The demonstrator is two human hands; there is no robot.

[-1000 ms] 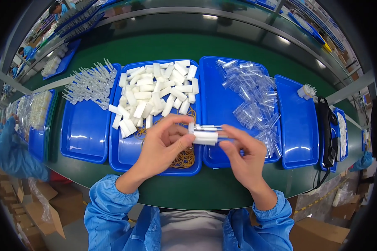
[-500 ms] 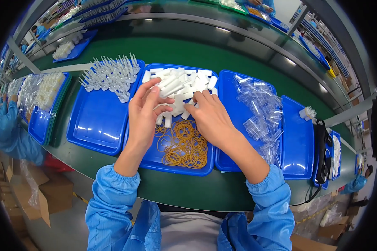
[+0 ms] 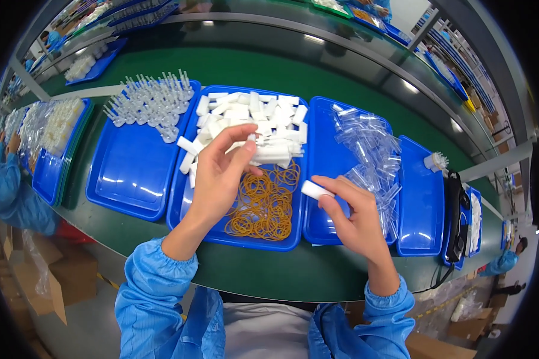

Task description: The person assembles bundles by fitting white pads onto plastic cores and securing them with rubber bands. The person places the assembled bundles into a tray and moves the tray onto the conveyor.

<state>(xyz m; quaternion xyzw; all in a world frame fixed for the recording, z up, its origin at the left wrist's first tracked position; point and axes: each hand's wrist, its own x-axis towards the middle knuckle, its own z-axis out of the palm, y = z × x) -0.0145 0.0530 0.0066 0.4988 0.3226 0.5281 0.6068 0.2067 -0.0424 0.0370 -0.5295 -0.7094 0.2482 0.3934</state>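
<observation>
My right hand (image 3: 356,216) pinches one short white cylinder (image 3: 316,190) between thumb and fingertips, over the gap between the middle tray and the one to its right. Thumb and fingers of my left hand (image 3: 226,167) are closed round a few white cylinders (image 3: 272,153), whose ends stick out to the right; the palm hides part of them. Beneath and beyond that hand, a heap of white cylinders (image 3: 254,107) fills the far half of the blue middle tray (image 3: 182,212). Brown rubber bands (image 3: 263,206) lie loose in its near half.
On the left, a blue tray (image 3: 126,179) bears upright clear stemmed pieces (image 3: 153,102) at its far end. Clear plastic tubes (image 3: 371,149) are piled in the tray to the right. Beyond stands another blue tray (image 3: 421,209), with a black strapped object (image 3: 457,218) beside it.
My right hand has drawn back from the white heap, toward me and to the right, bringing a white cylinder. My left hand has shifted slightly right and nearer, still holding its white cylinders.
</observation>
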